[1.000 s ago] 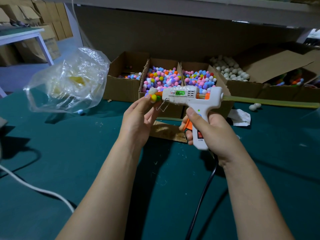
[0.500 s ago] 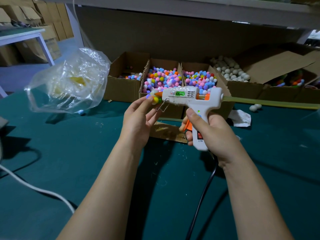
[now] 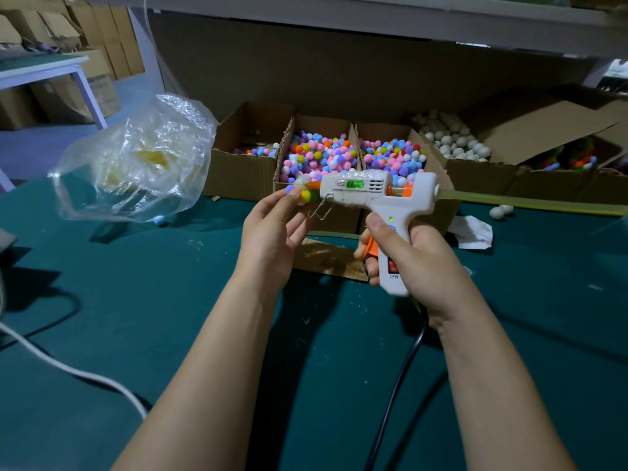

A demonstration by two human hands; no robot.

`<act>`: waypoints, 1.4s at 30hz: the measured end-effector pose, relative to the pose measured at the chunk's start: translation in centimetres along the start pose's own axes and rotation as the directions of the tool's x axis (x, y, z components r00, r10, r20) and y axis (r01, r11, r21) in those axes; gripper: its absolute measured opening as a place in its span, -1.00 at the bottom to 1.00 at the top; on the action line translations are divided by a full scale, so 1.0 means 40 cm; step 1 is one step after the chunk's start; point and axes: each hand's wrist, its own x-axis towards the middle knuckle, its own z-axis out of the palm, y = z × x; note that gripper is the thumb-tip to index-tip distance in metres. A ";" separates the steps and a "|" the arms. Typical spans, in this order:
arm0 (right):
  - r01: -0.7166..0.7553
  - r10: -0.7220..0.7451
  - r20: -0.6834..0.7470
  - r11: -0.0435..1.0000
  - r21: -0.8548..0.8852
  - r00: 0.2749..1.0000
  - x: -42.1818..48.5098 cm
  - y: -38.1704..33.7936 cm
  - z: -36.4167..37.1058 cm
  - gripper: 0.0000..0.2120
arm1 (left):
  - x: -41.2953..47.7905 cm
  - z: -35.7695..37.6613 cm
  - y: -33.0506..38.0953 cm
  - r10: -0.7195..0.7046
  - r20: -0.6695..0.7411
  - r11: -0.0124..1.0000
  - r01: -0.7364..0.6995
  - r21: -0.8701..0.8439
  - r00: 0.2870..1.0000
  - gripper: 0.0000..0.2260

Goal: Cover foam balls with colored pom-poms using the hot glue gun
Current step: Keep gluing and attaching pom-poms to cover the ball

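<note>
My left hand [image 3: 272, 229] pinches a small foam ball [image 3: 302, 193] partly covered with yellow, purple and green pom-poms, holding it up in front of the boxes. My right hand [image 3: 411, 256] grips the handle of a white hot glue gun [image 3: 370, 192], a finger on its orange trigger. The gun's orange nozzle touches the ball's top. A glue stick [image 3: 530, 202] sticks out the back of the gun to the right. Behind, open cardboard boxes hold colored pom-poms [image 3: 319, 154] and white foam balls [image 3: 452, 141].
A crumpled clear plastic bag [image 3: 136, 161] stands at the left on the green table [image 3: 136, 300]. The gun's black cord [image 3: 394, 396] runs down toward me. A white cable [image 3: 68, 368] crosses the lower left. Loose foam balls [image 3: 499, 210] and crumpled paper [image 3: 474, 232] lie at the right.
My left hand has turned the ball slightly at the nozzle, and both hands have drifted a little. The gun stays on the ball.
</note>
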 end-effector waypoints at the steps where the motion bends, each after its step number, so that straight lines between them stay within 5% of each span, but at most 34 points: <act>1: 0.001 -0.001 0.000 1.000 -0.001 1.000 0.000 -0.001 0.000 -0.71 | 0.000 0.001 0.000 -0.002 -0.001 1.000 0.002 0.002 1.000 -0.66; 31: -0.021 0.014 -0.071 0.995 -0.094 0.997 -0.003 -0.002 0.000 -0.74 | 0.003 -0.002 0.000 -0.044 0.008 0.999 0.044 -0.007 0.999 -0.77; 42: -0.004 -0.002 -0.071 0.997 -0.082 0.997 -0.002 -0.002 0.000 -0.76 | 0.005 -0.002 -0.001 -0.062 -0.010 0.998 0.062 0.011 0.998 -0.67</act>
